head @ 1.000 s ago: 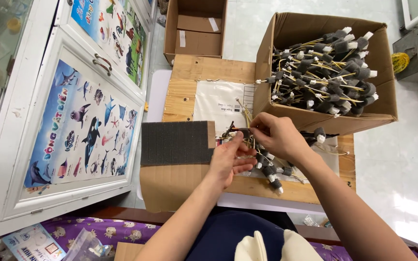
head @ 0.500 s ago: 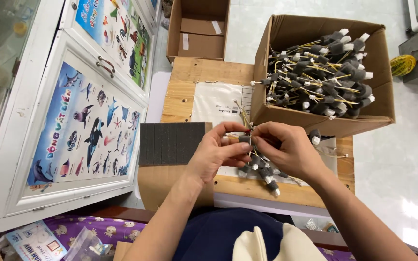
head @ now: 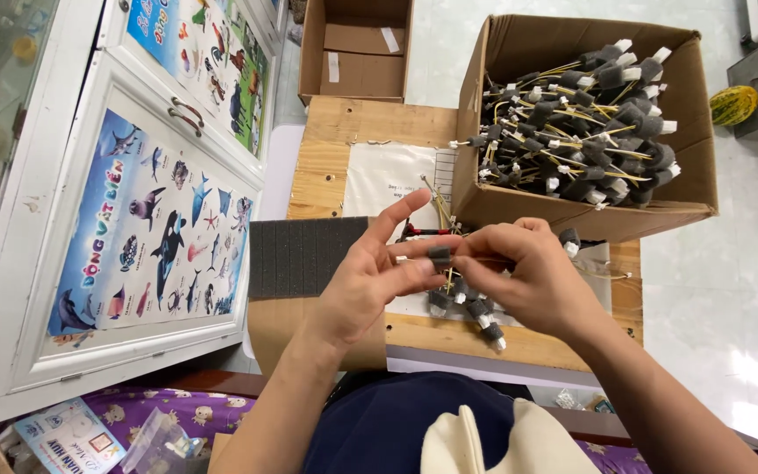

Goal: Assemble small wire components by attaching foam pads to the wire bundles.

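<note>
My left hand [head: 370,281] and my right hand [head: 532,276] meet above a wooden board [head: 344,149]. Between their fingertips they pinch one thin wire piece with a small dark foam block [head: 439,256] around it. Both hands hold it, left thumb and fingers on one side, right fingers on the other. Just below the hands lies a small pile of similar foam-wrapped wire pieces [head: 477,312]. A dark foam sheet [head: 300,256] rests on brown cardboard [head: 274,329] left of my left hand.
A large open cardboard box [head: 686,189] at the upper right is full of finished foam-wrapped wire pieces [head: 581,118]. A white paper sheet [head: 388,175] lies on the board. A smaller cardboard box [head: 357,48] stands behind. A white cabinet with animal posters [head: 146,228] runs along the left.
My hands lifted from the pile on the board and came together, raising one foam-wrapped wire piece between the fingertips. My left index finger has straightened upward.
</note>
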